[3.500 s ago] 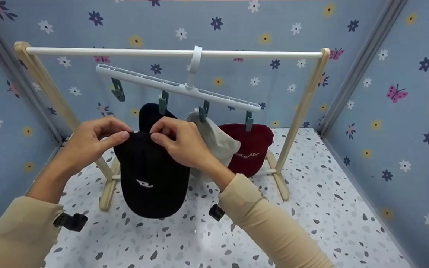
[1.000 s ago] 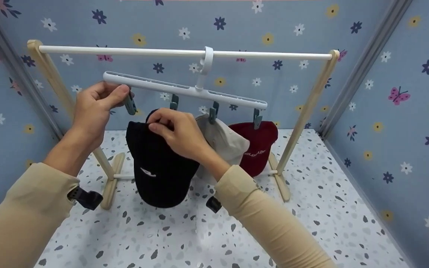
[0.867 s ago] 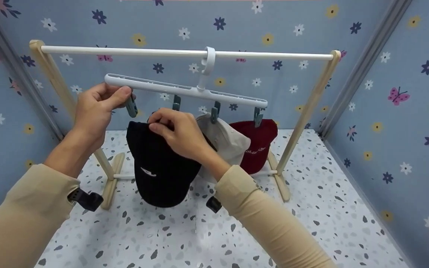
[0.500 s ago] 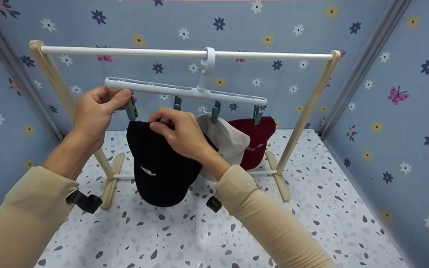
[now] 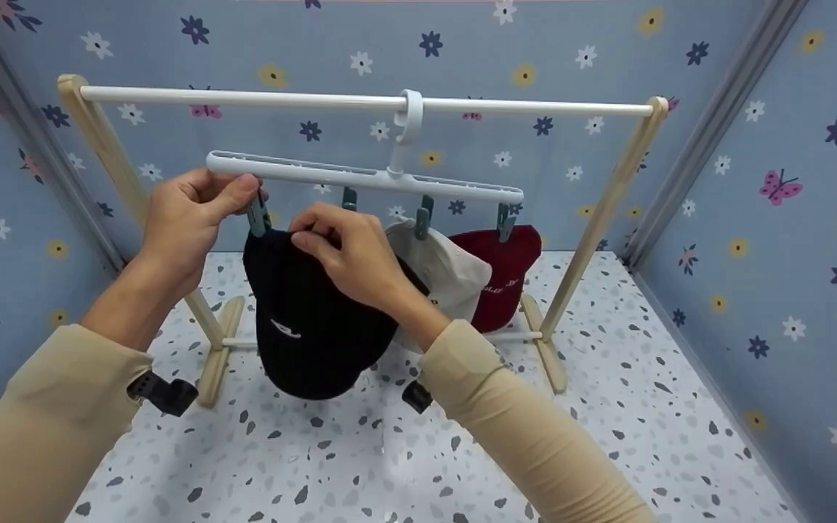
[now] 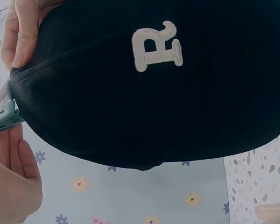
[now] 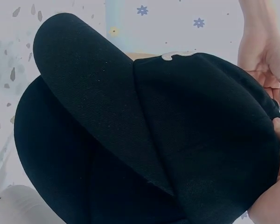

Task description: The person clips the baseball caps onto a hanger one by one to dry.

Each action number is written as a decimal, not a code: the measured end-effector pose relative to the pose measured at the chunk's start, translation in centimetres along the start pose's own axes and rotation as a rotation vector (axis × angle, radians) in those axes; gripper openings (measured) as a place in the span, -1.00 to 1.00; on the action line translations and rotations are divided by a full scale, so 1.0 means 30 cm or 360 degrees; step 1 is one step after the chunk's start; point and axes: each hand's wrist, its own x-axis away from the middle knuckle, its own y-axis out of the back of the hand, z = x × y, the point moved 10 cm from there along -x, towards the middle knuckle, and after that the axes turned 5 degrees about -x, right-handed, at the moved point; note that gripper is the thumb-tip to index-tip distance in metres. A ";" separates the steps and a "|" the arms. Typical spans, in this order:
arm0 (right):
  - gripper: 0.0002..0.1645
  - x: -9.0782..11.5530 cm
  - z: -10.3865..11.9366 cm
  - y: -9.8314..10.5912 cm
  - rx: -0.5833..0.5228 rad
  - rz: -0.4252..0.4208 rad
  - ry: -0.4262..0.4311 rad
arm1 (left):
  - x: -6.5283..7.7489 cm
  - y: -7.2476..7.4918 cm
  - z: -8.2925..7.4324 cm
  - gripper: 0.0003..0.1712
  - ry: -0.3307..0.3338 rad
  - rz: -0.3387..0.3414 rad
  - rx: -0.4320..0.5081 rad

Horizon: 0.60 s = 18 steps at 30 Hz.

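In the head view my left hand (image 5: 184, 218) pinches a green clip (image 5: 257, 218) under the left end of a white hanger (image 5: 302, 173). The clip's lower end meets the top left edge of a black cap (image 5: 309, 319), which hangs brim down. My right hand (image 5: 353, 254) grips that cap's top edge between thumb and fingers. A white letter R (image 6: 156, 49) shows on its front in the left wrist view. In the right wrist view, another dark cap (image 7: 42, 144) lies behind it; in the head view that one is mostly hidden.
A white cap (image 5: 444, 272) and a dark red cap (image 5: 509, 265) hang from clips farther right. The hanger hooks over the white bar (image 5: 535, 107) of a wooden rack (image 5: 600, 211). Patterned walls enclose the speckled floor (image 5: 607, 436).
My left hand left the black cap and took the green clip. The hanger's left end has come down, bringing the clip onto the cap's edge. The right hand kept its grip.
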 end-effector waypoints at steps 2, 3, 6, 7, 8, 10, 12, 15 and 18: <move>-0.90 0.001 0.000 0.000 -0.0010 -0.0006 0.0005 | 0.001 0.001 0.000 -0.69 -0.0005 0.0002 -0.0005; -0.90 0.001 0.001 0.000 -0.0013 -0.0010 0.0006 | 0.001 0.001 0.000 -0.70 -0.0011 0.0003 -0.0008; -0.90 0.001 0.002 0.002 -0.0011 -0.0026 0.0005 | 0.002 0.002 -0.001 -0.71 -0.0027 0.0005 -0.0022; -0.90 0.000 0.002 0.002 -0.0008 -0.0034 0.0003 | 0.002 0.001 -0.001 -0.71 -0.0030 0.0006 -0.0026; -0.90 0.000 0.002 0.003 -0.0006 -0.0042 0.0001 | 0.003 0.001 -0.002 -0.71 -0.0032 0.0007 -0.0030; -0.90 0.000 0.003 0.005 0.0001 -0.0064 -0.0006 | 0.003 0.002 0.000 -0.71 -0.0033 0.0010 -0.0039; -0.90 -0.001 0.002 0.006 0.0011 -0.0085 -0.0017 | 0.002 0.002 0.002 -0.71 -0.0032 0.0013 -0.0046; -0.90 -0.002 0.000 0.008 0.0026 -0.0122 -0.0036 | 0.000 0.003 0.004 -0.70 -0.0038 0.0012 -0.0071; -0.90 -0.002 -0.003 0.013 0.0045 -0.0169 -0.0064 | 0.000 0.000 0.006 -0.68 -0.0046 0.0012 -0.0117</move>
